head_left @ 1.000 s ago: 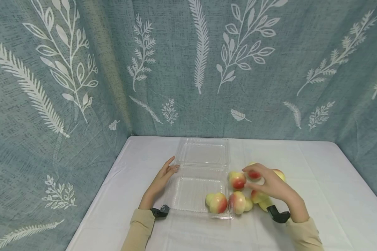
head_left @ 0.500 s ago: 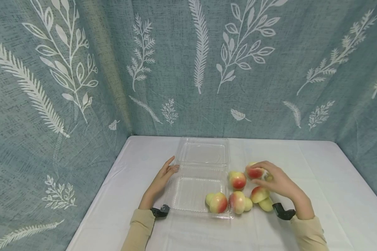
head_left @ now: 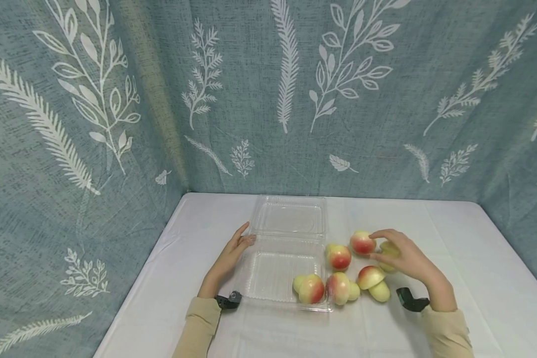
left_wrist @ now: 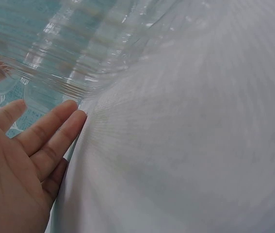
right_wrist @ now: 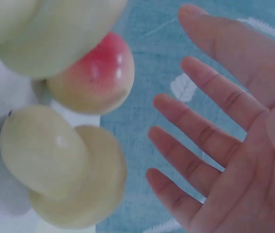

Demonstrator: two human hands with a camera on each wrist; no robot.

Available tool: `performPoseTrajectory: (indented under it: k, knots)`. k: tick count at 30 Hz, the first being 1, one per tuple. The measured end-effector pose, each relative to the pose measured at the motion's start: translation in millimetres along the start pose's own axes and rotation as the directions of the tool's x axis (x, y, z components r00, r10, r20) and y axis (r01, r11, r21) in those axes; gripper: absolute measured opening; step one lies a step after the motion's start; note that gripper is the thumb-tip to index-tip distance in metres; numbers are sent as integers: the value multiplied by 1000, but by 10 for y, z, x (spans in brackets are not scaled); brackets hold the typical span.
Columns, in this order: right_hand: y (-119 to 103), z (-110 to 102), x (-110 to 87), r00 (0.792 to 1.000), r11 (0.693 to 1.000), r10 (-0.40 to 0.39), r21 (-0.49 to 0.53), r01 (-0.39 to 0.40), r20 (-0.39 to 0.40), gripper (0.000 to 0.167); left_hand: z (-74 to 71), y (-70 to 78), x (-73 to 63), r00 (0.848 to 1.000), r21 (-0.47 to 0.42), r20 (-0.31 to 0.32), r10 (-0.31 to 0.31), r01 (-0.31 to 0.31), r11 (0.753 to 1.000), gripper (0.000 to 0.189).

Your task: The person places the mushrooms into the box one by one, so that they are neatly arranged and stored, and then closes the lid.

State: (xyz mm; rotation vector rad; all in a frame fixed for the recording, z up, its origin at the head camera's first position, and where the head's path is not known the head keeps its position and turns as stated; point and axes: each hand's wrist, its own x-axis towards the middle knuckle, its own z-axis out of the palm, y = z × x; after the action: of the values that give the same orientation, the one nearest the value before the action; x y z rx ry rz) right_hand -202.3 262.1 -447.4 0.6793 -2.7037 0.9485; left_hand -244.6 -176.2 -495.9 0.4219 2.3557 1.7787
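A clear plastic clamshell box (head_left: 268, 268) lies with its lid (head_left: 291, 219) folded back. One toy mushroom (head_left: 311, 289) with a yellow-and-red cap sits in its near right corner. My left hand (head_left: 232, 253) touches the box's left edge, thumb at the rim; in the left wrist view its fingers (left_wrist: 50, 131) are extended beside the plastic wall. My right hand (head_left: 400, 256) hovers, holding nothing, with fingers spread over a pale mushroom (head_left: 389, 248) that it partly covers. A red-capped mushroom (head_left: 363, 243) lies just left of its fingertips. The right wrist view shows a pale mushroom (right_wrist: 45, 150) beside the outstretched fingers.
More mushrooms lie right of the box: one by its upper right side (head_left: 338, 257), another mushroom (head_left: 338, 288) against its right wall, and a mushroom on its side (head_left: 373, 282) nearer my right wrist. White cloth (head_left: 465, 258) covers the table; a patterned curtain (head_left: 250, 99) hangs behind.
My right hand has moved rightward, away from the red-capped mushrooms and over the pale one, uncovering the mushroom on its side. My left hand and the box have stayed put.
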Motion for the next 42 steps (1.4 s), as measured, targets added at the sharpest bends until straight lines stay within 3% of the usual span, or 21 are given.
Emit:
performPoseTrajectory:
  k: [5,16,20,27,32,42]
  knots:
    - [71,-19,-23,1000,999,24,-24,-24,-6,38,1,-164,52,1000,6,-21,-6,6,1000,54]
    - [203,-50,-85,998,998,61,-2,-61,-15,36,9,-188,55,1000,8,-27,-13,13,1000,56]
    - [249,-59,-121,996,996,92,18,-92,-17,35,3,-141,41,1000,-2,-14,-11,11,1000,54]
    - [327,-63,-169,992,992,121,21,-121,-21,32,3,146,-50,1000,20,8,-17,17,1000,55]
    - [372,-73,-192,993,994,112,-12,-112,-43,29,1,186,-66,999,18,19,-35,35,999,55]
    - [419,-100,-232,989,989,144,19,-144,-26,29,2,173,-61,999,-3,14,-37,37,999,54]
